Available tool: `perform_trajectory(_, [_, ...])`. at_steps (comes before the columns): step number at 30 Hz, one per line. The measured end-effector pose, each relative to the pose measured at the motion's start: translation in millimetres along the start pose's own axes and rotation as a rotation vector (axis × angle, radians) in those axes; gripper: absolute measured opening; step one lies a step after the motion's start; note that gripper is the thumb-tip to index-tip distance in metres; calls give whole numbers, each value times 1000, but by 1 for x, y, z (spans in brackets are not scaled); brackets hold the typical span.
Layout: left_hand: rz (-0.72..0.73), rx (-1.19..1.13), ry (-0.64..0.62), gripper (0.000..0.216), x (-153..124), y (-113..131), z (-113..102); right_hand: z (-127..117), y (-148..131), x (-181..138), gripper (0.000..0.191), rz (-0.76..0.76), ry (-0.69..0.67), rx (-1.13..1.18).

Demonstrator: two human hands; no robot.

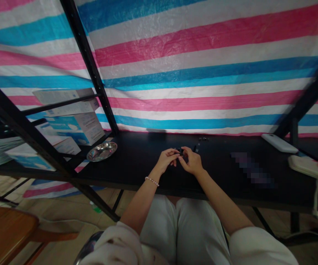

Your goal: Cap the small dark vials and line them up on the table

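Note:
My left hand [166, 160] and my right hand [192, 161] meet over the black table [136, 158], fingertips pinched together. Between them is a small dark piece [180, 151], mostly covered by the fingers and too small to name. Both hands are closed on it. Just beyond my right hand lie a small dark and clear piece [197, 148] and, farther back, some tiny shiny bits [203, 138]. A beaded bracelet [152, 181] circles my left wrist.
A shiny metal dish [102, 151] sits on the left by a black shelf post [89, 62]. Blue and white boxes [77, 127] are stacked beyond it. On the right are a white device [279, 142], a cream-coloured block [307, 167] with cables, and a blurred patch [252, 169]. Striped sheeting hangs behind.

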State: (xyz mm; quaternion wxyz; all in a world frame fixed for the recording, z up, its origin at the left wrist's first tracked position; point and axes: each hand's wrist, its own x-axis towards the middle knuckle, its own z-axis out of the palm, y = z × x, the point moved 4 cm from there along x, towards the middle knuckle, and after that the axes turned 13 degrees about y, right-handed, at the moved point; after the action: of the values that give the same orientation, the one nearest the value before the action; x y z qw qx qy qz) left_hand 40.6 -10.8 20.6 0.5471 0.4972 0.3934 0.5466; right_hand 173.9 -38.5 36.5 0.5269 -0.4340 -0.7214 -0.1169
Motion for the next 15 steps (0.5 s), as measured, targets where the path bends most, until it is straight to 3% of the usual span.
perform_trajectory(7, [2, 35, -15, 28, 0, -3, 1, 0, -2, 1, 45, -50, 0, -36])
perform_trajectory(15, [-29, 74, -37, 32, 0, -5, 2, 0, 6, -1, 39, -19, 70, 160])
